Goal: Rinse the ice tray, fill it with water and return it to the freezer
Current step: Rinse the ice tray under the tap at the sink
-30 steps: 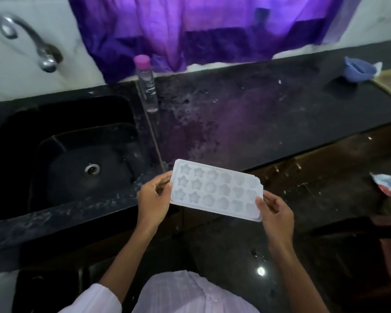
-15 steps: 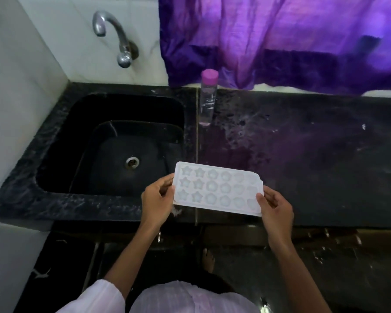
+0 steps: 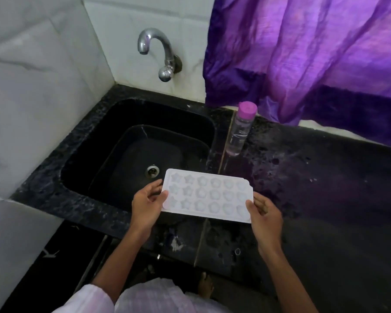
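The white ice tray [image 3: 207, 195] was held in the lower middle of the frame, roughly level and face up. Its left end hung over the near right corner of the black sink [image 3: 95, 141] and its right end over the dark speckled countertop [image 3: 325, 188]. Three rows of six moulded cavities showed, star shapes in the two left columns and rounder shapes in the rest; whether they held any water could not be told.

The left hand [image 3: 146, 207] pinched the tray's left short edge, thumb on the top face and fingers curled around the rim. The right hand [image 3: 265, 219] gripped the lower right corner in the same way, thumb on top and fingers curled beneath.

In the sink basin the metal drain [image 3: 153, 171] lay just up and left of the tray. A chrome faucet [image 3: 158, 53] stood out from the white tiled wall [image 3: 32, 86] in the upper middle of the frame, its spout over the sink's far side.

A clear bottle with a pink cap [image 3: 240, 132] stood upright on the countertop just right of the sink, above the tray in the frame and apart from it. A purple curtain [image 3: 314, 53] filled the upper right, its hem hanging just behind the bottle. A pale striped sleeve [image 3: 88, 299] showed at the bottom edge.
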